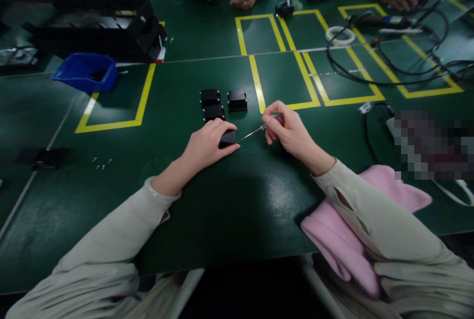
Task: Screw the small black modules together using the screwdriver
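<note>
I had a broad dark-green tabletop (276,225), marked with yellow tape (109,126), spread below my head camera. Long black plastic trays (135,45) stood stacked at the far left, while a soft pink cloth (328,232) draped over the near edge on the right. An open blue plastic bin (107,80) sat just in front of the trays. Near the middle, I saw the right hand (287,126) with thumb and fingers curled closed around the handle of a thin metal-shafted screwdriver (252,134). The left hand (207,142) pinched a black rectangular block (227,139) between thumb and fingers. The screwdriver's tip was at the block's right end, beside the left thumb; I could not tell whether they touched. Three similar black blocks (237,100) stood just beyond the left hand. A few tiny silvery screws (110,161) lay loose farther left.
</note>
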`<state>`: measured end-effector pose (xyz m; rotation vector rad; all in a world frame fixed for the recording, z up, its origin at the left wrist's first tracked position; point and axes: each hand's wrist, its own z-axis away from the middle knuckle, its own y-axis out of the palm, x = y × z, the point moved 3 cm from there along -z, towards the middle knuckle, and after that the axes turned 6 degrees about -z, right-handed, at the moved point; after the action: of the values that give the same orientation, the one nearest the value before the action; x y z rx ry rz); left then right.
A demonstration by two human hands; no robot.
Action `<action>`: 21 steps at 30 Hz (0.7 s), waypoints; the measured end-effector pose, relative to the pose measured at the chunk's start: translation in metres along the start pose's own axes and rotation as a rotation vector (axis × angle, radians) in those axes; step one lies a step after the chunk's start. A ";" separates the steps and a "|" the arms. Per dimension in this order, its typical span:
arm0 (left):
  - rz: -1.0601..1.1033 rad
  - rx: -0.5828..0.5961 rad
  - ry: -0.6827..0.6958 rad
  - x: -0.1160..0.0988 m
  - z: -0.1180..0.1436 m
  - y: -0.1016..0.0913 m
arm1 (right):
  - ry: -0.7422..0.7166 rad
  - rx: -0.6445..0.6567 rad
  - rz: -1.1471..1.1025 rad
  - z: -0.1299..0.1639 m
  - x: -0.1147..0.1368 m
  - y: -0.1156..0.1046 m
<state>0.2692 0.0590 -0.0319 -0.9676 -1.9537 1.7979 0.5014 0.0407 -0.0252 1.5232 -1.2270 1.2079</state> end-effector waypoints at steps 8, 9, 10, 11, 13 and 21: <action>-0.002 0.006 -0.002 0.000 0.000 0.000 | 0.005 0.001 0.008 0.000 0.000 0.000; 0.001 0.004 -0.002 0.000 0.000 -0.001 | 0.005 0.001 0.018 0.000 0.000 -0.001; 0.003 0.002 -0.004 0.000 0.000 -0.001 | 0.006 0.001 0.025 0.000 0.000 -0.001; 0.004 0.002 -0.004 0.000 0.000 -0.001 | 0.005 0.001 0.027 0.000 0.000 -0.001; 0.006 0.002 -0.002 0.000 0.000 -0.001 | 0.003 0.004 0.015 0.000 0.001 -0.001; 0.003 0.006 -0.006 0.000 0.000 0.000 | 0.011 0.004 0.024 0.000 0.002 -0.001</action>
<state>0.2691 0.0596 -0.0319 -0.9649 -1.9508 1.8091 0.5030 0.0402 -0.0232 1.5065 -1.2394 1.2334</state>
